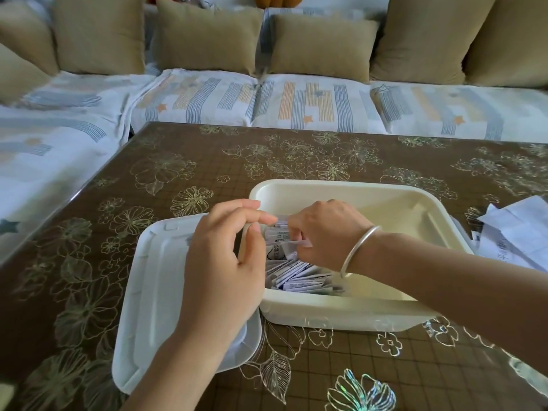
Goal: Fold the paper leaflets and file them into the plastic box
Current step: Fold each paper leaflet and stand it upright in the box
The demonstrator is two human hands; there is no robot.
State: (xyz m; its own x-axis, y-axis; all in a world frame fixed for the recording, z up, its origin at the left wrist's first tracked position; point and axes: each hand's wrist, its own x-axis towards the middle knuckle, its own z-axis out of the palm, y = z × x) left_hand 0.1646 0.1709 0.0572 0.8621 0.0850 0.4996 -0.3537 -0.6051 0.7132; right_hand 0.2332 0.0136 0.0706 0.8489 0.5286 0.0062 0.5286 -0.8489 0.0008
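The folded leaflet [299, 243] sits pinched in my right hand [326, 232] over the plastic box [400, 203], just above the filed stack [302, 277]. My left hand [225, 250] hovers loosely curled at the box's near-left wall, gripping nothing. I should slide it in upright against the row, steadying the neighbours so none tip.

Open cream plastic box [385, 200], folded leaflets [299, 275] seemingly filed upright, left side

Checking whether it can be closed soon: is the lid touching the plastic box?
Cannot tell. In the head view the lid lies beside the plastic box, but the left hand covers where their edges meet.
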